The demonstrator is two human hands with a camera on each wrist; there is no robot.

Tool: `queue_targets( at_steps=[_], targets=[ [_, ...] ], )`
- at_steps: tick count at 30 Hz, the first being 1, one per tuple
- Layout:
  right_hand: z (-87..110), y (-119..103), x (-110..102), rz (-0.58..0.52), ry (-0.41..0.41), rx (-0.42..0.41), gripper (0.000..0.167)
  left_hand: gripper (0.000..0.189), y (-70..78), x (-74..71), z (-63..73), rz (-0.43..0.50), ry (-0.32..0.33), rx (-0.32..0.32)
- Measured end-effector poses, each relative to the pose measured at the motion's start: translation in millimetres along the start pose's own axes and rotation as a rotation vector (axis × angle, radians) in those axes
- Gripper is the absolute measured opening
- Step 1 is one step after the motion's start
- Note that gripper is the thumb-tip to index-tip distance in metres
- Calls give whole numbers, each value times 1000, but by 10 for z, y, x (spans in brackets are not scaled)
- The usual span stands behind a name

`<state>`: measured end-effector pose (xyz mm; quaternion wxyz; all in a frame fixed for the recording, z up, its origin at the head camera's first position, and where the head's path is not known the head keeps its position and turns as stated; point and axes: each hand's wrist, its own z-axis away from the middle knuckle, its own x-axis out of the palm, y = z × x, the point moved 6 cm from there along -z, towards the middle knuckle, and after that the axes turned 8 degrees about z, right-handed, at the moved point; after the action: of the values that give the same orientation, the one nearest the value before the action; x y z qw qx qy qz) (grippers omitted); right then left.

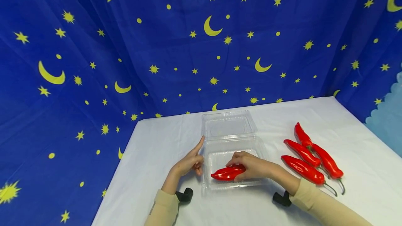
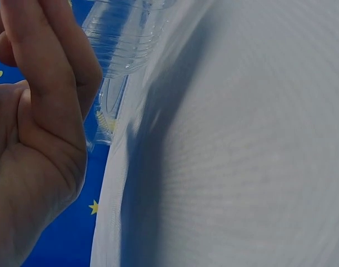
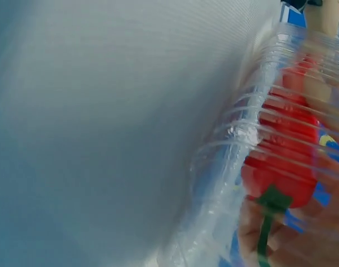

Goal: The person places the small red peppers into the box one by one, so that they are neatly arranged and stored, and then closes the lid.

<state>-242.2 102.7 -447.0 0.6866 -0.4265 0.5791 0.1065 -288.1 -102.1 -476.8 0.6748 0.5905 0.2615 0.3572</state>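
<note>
A clear plastic clamshell container (image 1: 265, 145) lies open on the table, its lid (image 1: 229, 125) folded back at the far side. Inside its base, my right hand (image 1: 252, 166) grips a red pepper (image 1: 224, 174), which lies sideways with its tip to the left. The right wrist view shows this pepper (image 3: 286, 139) and its green stem through the ribbed plastic wall. At the container's left side is my left hand (image 1: 188, 163), index finger straight along the edge near the hinge, the other fingers bent. In the left wrist view, the left hand (image 2: 41, 111) partly covers the container.
Several red peppers (image 1: 303, 170) with green stems lie in a cluster on the right of the white-covered table (image 1: 150, 149). A blue curtain (image 1: 176, 44) with yellow moons and stars hangs behind and beside it. Black wrist mounts (image 1: 185, 195) sit under both wrists.
</note>
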Motion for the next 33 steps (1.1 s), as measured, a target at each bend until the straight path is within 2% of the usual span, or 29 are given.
queue_targets(
  at_steps=[9,23,28,33],
  targets=[
    [5,-20,44,0,-15,-25,41,90,-2,-1,-3,-2,-2,0],
    [7,-32,52,0,-32,-10,44,90,-14,-3,-4,-4,0,-4],
    [17,-40,-34,-30,-18,-5,48,91,-14,-2,0,-1,-2,-5],
    [19,-75,-240,-47,23,-14,56,91,5,3,13,-11,-3,3]
  ],
)
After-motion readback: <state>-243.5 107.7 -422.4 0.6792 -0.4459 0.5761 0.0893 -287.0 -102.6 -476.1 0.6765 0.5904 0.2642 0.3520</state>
